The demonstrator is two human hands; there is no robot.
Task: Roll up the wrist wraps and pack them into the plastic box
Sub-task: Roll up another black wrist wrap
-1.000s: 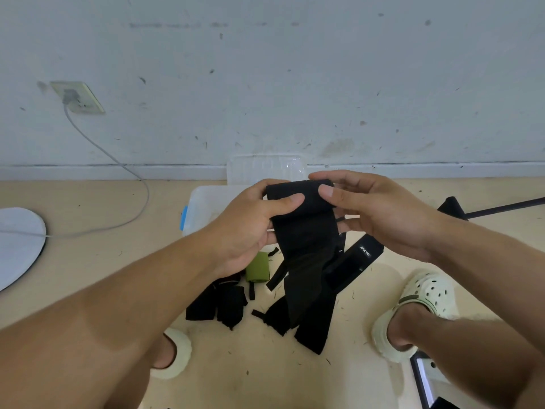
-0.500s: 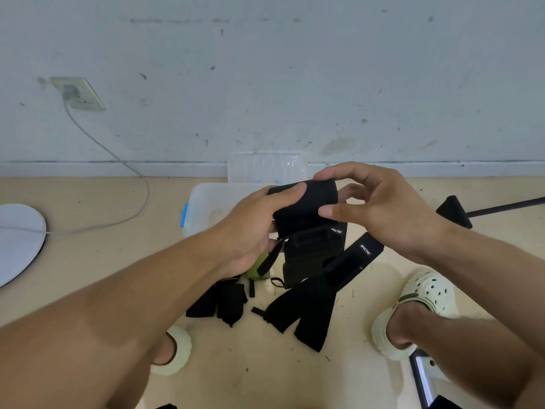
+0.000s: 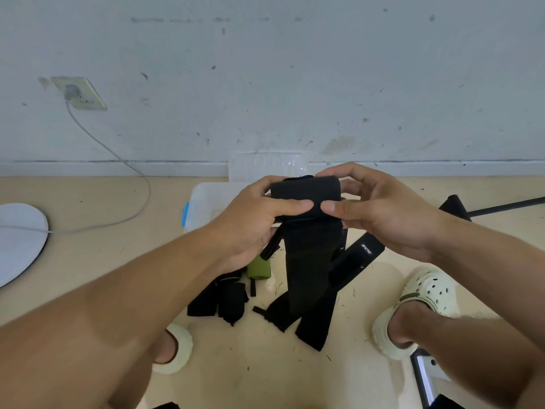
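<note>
We held a black wrist wrap (image 3: 306, 231) up in front of us with both hands, above the floor (image 3: 88, 261). Our left hand (image 3: 253, 222) gripped the left end of its rolled upper part, thumb laid across the front and the other fingers curled behind. Our right hand (image 3: 380, 211) gripped the right end the same way, its thumb pressed on the front of the roll and nearly meeting the left thumb, its other fingers arched over the top. The unrolled tail of the wrap hung straight down from the roll, and a thin black loop dangled from its left edge, just under our left hand.

The plastic box (image 3: 200, 202) sat on the floor behind our hands, pale and translucent with a blue latch on its left side; our hands hid most of it, so we could not tell what lay inside. Its clear lid (image 3: 259, 165) leaned against the wall (image 3: 295, 69) just behind it.

Below the held wrap, more black wraps (image 3: 309, 320) lay spread flat on the floor, one with white lettering near its upper right end. To their left lay a crumpled black wrap (image 3: 221, 299), and beside it a green rolled wrap (image 3: 259, 270), partly hidden under our left hand.

Our feet in pale clogs (image 3: 418, 302) stood on either side of the pile.
</note>
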